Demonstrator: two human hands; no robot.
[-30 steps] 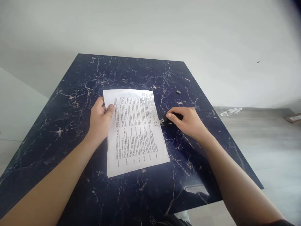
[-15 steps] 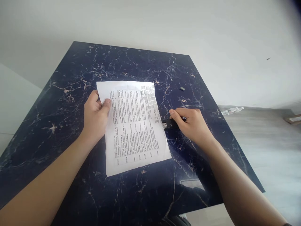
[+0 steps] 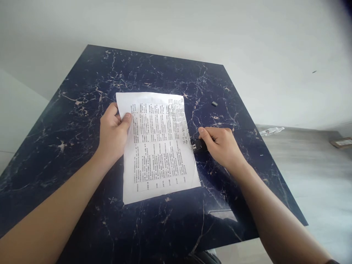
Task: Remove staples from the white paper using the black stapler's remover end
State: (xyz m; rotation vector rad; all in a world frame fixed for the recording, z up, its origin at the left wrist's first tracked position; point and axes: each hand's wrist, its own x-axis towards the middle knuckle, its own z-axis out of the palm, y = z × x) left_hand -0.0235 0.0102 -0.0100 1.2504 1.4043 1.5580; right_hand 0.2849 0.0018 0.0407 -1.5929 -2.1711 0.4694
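Observation:
My left hand [image 3: 112, 132] grips the left edge of some white printed paper [image 3: 156, 154], thumb on top and fingers behind. Dense printed text covers the sheet, with a few handwritten characters near its right edge. Small metal staples show along that edge. In my closed right hand [image 3: 220, 145] is what looks like a small black stapler [image 3: 200, 144]. Its silver metal end meets the paper's right edge, and my fingers hide most of its body. Further back on the table lies a small dark grey block [image 3: 214, 104], possibly a strip of staples.
The dark blue marble-patterned table [image 3: 154, 75] stands against a pale wall [image 3: 176, 25]. On the floor beyond its right edge lie a clear plastic wrapper [image 3: 271, 131] and a brownish box-like item [image 3: 341, 142]. A pale reflection shows at the table's near edge.
The paper and my left hand have shifted slightly right and up in view. The stapler's black part now shows more beside the paper's edge. Both hands keep their grip.

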